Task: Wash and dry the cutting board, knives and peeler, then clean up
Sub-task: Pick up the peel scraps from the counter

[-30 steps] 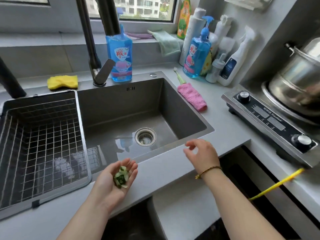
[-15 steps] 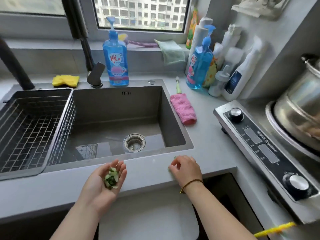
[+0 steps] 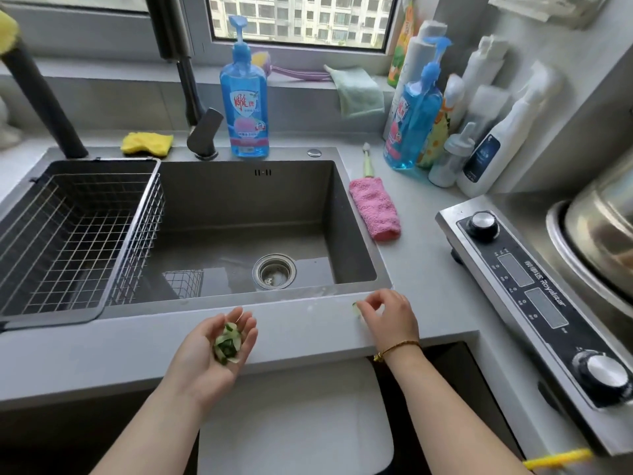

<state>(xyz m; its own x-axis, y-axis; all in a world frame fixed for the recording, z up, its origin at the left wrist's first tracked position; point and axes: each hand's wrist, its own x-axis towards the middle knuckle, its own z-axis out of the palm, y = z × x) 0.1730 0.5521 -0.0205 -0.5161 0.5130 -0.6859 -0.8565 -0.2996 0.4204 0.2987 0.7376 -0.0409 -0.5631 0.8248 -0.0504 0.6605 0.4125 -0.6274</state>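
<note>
My left hand [image 3: 214,351] lies palm up over the counter's front edge and cups a small heap of green peel scraps [image 3: 226,343]. My right hand [image 3: 390,318] rests on the grey counter [image 3: 308,330] just right of the sink's front corner, its fingertips pinching a small green scrap [image 3: 355,307]. The steel sink [image 3: 246,214] lies behind both hands with its drain strainer [image 3: 274,271] open to view. No cutting board, knife or peeler is in view.
A wire basket [image 3: 75,234] fills the sink's left part. A black faucet [image 3: 195,97], yellow sponge [image 3: 147,143], blue soap bottle [image 3: 244,97] and pink cloth [image 3: 375,207] line the sink. Several bottles [image 3: 455,125] stand back right. A cooktop [image 3: 534,296] with a steel pot [image 3: 603,228] is right.
My right hand has come down from above the sink's corner onto the counter and closed its fingertips on a green scrap. My left hand keeps the peel heap.
</note>
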